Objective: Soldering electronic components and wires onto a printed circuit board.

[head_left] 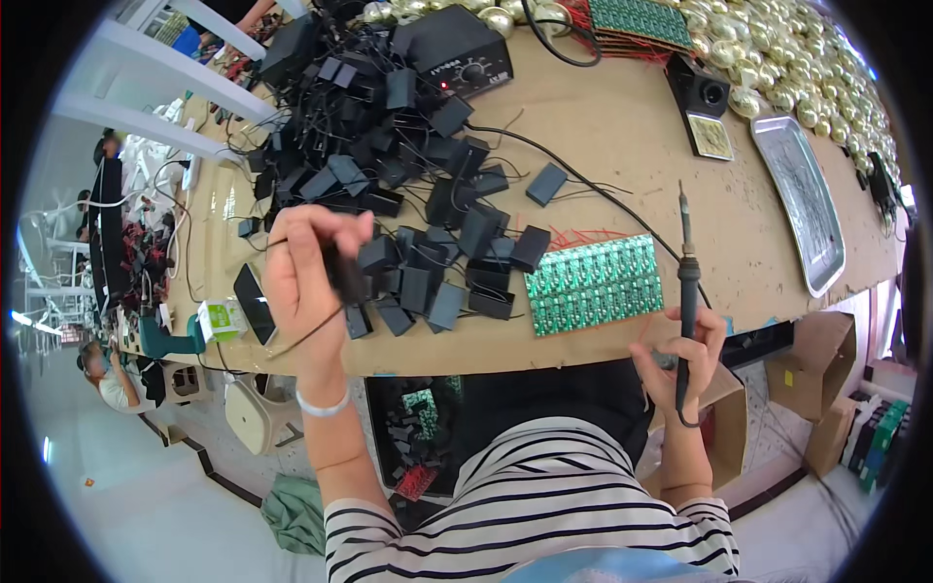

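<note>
My right hand (688, 361), closed, grips a soldering iron (688, 282) with its tip pointing away from me. Beside that hand lies a green circuit board panel (595, 285), with thin red wires along its far edge. My left hand (309, 282) is closed around a small black box (344, 274), blurred and partly hidden by the fingers. A dark wire (313, 335) trails from it toward the table's near edge. Just right of this hand a big heap of black boxes (418, 282) with wire leads spreads over the table.
A black soldering station (457, 53) stands behind the heap. At the far right are an iron stand (700, 92), a metal tray (812, 209) and many gold round pieces (777, 58). A phone (255, 303) lies at the left edge. Boards (637, 24) are stacked at the back.
</note>
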Demonstrator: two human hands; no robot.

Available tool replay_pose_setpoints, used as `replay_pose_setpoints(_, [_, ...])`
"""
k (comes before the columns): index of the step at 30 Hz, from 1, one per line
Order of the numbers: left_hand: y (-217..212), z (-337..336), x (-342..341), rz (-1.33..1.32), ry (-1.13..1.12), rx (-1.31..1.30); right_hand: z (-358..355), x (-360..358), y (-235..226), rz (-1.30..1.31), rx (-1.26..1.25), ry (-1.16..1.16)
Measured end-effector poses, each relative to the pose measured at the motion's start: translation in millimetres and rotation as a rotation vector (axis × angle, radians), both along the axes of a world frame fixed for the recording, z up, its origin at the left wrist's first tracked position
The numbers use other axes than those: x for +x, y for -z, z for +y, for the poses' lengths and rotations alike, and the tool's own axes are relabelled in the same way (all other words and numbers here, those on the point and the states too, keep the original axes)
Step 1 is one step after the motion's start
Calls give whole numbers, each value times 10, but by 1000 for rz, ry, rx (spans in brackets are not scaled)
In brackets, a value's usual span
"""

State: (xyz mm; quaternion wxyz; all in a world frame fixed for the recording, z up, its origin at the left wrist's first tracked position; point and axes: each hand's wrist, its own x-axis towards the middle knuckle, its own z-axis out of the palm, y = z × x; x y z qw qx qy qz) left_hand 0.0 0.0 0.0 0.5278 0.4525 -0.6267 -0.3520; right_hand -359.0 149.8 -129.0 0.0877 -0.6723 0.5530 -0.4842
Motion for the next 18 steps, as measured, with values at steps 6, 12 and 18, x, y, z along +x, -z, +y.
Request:
replay_pose_setpoints(6, [313, 628, -668, -340, 391, 476, -229, 90, -105, 69, 35, 201])
replay_pose_setpoints(12, [693, 878, -1074, -673, 175, 241, -187, 75, -36, 40, 81, 194])
replay_pose_setpoints(18, [609, 820, -1186, -613, 299, 311, -57, -132, -40, 65, 44, 307])
